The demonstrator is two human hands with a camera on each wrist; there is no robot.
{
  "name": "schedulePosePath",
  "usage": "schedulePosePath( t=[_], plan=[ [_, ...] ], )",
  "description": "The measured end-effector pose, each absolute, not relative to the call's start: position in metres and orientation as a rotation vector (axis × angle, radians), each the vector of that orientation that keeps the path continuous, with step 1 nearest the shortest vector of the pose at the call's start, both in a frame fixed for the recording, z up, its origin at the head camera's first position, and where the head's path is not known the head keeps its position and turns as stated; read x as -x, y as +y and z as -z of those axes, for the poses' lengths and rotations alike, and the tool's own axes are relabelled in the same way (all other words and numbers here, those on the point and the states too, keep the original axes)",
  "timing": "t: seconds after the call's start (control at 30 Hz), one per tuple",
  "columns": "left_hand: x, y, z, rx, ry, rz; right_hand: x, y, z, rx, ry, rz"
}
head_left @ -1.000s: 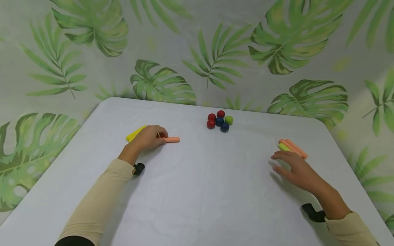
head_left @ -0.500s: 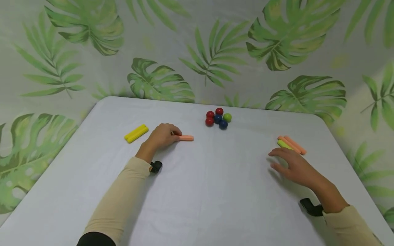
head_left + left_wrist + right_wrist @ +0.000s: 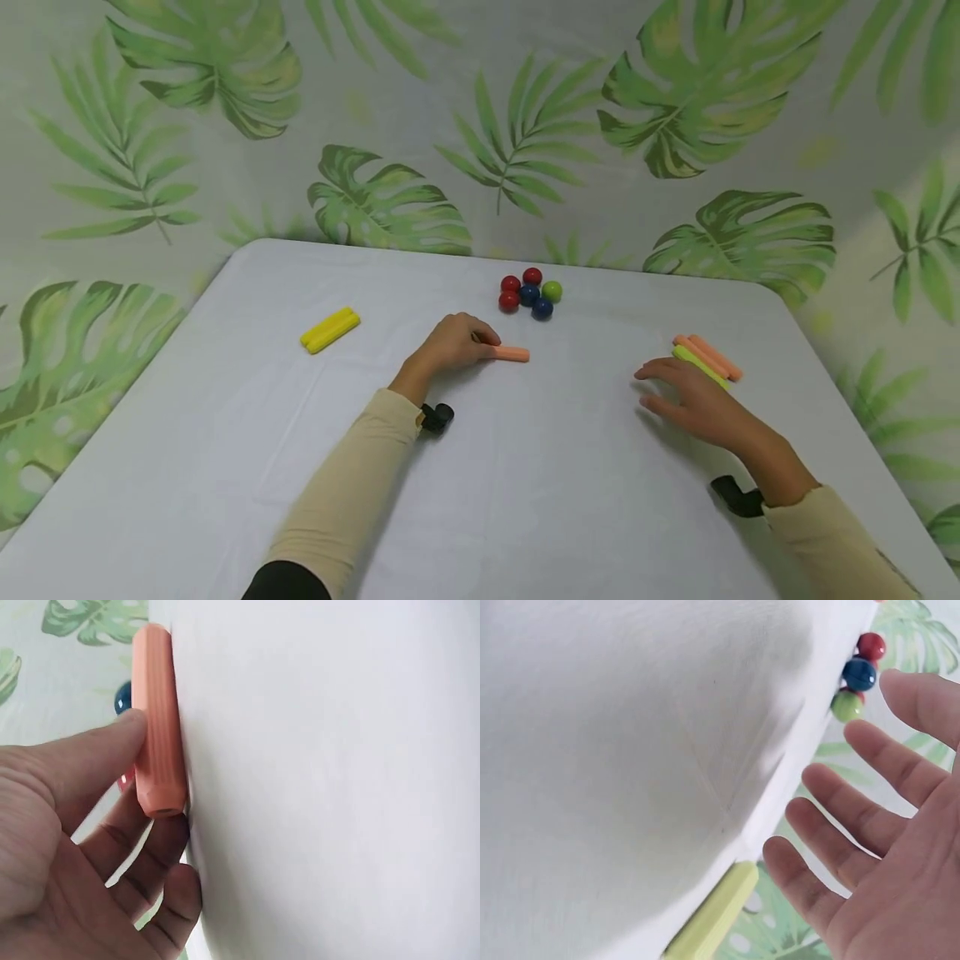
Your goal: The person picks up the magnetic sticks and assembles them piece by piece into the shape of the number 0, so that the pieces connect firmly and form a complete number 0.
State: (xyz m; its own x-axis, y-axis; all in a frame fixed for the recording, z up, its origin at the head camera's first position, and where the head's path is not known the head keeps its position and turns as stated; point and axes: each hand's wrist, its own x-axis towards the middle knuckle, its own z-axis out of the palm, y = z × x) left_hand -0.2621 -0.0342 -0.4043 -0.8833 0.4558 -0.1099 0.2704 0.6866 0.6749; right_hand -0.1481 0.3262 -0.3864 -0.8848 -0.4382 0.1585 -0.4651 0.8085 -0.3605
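My left hand (image 3: 452,346) pinches an orange modelling clay stick (image 3: 512,354) low over the middle of the white table. In the left wrist view the ridged orange stick (image 3: 157,720) lies against the thumb, with the other fingers behind and below it. My right hand (image 3: 701,402) hovers at the right, its fingers spread and holding nothing. Just beyond it lie a yellow-green stick (image 3: 699,365) and two orange sticks (image 3: 714,354), side by side. The right wrist view has the yellow-green stick (image 3: 714,911) below the spread fingers.
Yellow sticks (image 3: 330,330) lie together at the left of the table (image 3: 525,500). A cluster of shiny red, blue and green balls (image 3: 529,294) sits near the back edge. Behind the table hangs a leaf-patterned cloth (image 3: 390,108).
My left hand has moved right with the orange modelling clay stick, away from the yellow sticks. The right hand has shifted slightly left and stays empty.
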Motion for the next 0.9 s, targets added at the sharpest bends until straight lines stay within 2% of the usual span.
schedulePosePath(
  t=[0.47,0.7,0.9],
  plan=[
    [0.26,-0.029,0.406,-0.538,2.572,-1.068,0.173,0.319,0.38,-0.744,-2.959,-0.615],
    [0.257,-0.028,0.406,-0.43,2.551,-1.125,0.215,0.304,0.376,-0.574,-3.067,-0.702],
    [0.257,-0.025,0.41,-0.471,2.515,-1.174,0.252,0.291,0.381,-0.434,-3.119,-0.775]
  ],
)
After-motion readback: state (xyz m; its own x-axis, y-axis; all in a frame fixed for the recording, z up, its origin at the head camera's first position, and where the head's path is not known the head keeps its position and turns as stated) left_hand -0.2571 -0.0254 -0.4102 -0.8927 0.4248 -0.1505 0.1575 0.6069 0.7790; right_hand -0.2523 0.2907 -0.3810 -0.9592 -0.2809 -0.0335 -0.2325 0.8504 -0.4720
